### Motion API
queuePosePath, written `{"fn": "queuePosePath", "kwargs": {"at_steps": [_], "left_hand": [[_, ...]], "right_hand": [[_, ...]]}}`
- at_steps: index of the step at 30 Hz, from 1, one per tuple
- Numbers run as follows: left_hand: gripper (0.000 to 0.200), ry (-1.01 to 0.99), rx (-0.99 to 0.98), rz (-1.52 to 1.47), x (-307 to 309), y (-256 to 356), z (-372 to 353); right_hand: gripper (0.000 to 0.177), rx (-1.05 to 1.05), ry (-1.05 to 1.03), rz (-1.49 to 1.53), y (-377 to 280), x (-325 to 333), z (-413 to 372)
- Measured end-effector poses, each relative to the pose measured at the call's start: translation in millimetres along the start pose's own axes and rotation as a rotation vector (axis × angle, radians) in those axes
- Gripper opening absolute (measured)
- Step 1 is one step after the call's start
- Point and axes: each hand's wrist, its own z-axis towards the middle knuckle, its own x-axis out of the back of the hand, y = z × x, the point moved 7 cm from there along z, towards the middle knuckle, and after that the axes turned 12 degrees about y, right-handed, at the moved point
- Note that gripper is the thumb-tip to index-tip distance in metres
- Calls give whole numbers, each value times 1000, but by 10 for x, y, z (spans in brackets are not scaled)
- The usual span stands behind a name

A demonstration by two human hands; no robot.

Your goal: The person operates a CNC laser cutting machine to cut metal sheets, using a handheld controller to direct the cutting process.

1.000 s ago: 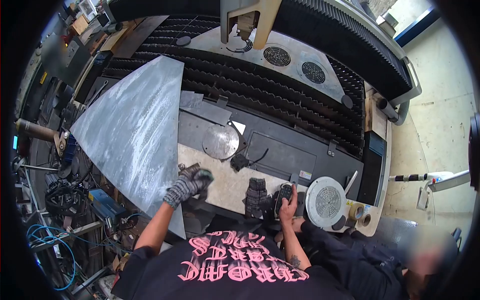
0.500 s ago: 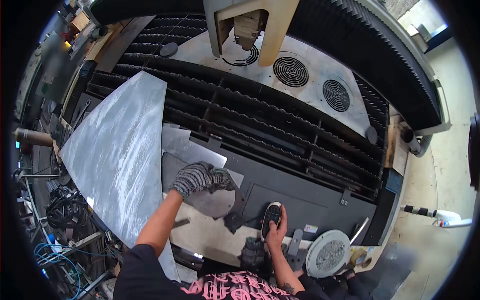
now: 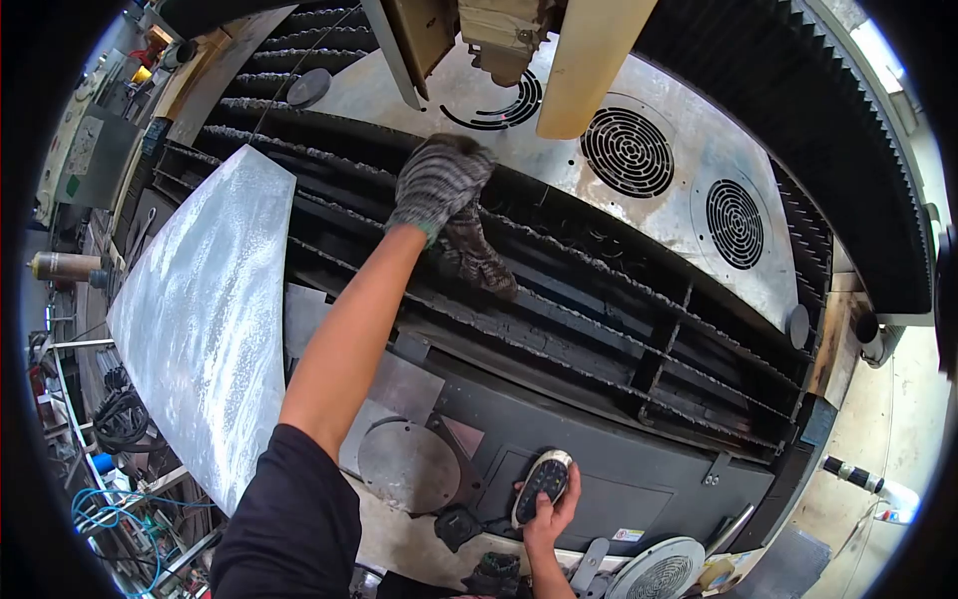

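My left hand [image 3: 439,188], in a grey striped knit glove, reaches over the slatted machine bed [image 3: 599,314], near the edge of a metal sheet [image 3: 689,190] with round slotted grilles cut in it. It is closed on a dark, dirty cloth, apparently a work glove [image 3: 479,262], which hangs down over the slats. My bare right hand [image 3: 551,517] holds a white remote control [image 3: 543,489] with a black keypad, the thumb lying on its buttons. Above the sheet stands the cutting head [image 3: 504,40], between two cream-coloured covers; a small red light shows below it.
A big triangular metal sheet [image 3: 215,309] leans over the left side. Along the front ledge lie a round metal disc [image 3: 409,466], a black tape measure [image 3: 458,527], another glove [image 3: 494,574] and a round grille plate [image 3: 659,571]. Black bellows [image 3: 788,110] arch over the right.
My left hand has moved from the metal pieces on the front ledge forward over the slats, carrying the dark glove. My right hand still holds the remote control. The view has shifted forward.
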Motion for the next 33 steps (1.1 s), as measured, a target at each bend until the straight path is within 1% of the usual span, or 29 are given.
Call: {"fn": "queuePosePath", "kwargs": {"at_steps": [2,3,6,7,10,13,15,18,19,22,23,26,27,30,33], "left_hand": [[39,114,-7,-63,-102,27,127],[38,219,-73,-45,-184,46,169],[36,197,6,8,-293,128,235],[34,255,15,5,-361,77,325],[33,297,-35,-21,-469,-13,451],[35,197,-55,26,-541,24,490],[36,144,-55,44,-510,71,499],[37,127,-10,111,-531,99,535],[37,103,-14,84,-546,114,537],[37,220,-134,-294,-640,84,518],[37,278,-68,-286,-658,3,540],[36,252,-16,-196,-688,-25,501],[33,252,0,-177,-664,-12,478],[32,226,41,-277,-653,-90,496],[33,301,156,-419,-368,-167,204]], "right_hand": [[66,-13,-11,17,37,9,2],[67,2,-3,2,30,3,16],[68,-27,-28,20,47,8,13],[68,-27,-26,16,47,9,15],[64,-9,-28,73,70,27,21],[65,-46,-37,78,69,24,13],[66,-24,-28,84,120,64,15],[67,-2,-12,83,120,64,8],[67,6,-8,81,106,51,16],[67,-34,-23,91,107,43,10],[67,-34,-23,92,114,50,16],[67,-35,-29,93,136,58,10],[67,-28,-33,93,134,54,16],[70,-35,3,58,113,46,19],[70,-46,-1,51,154,50,13]]}}
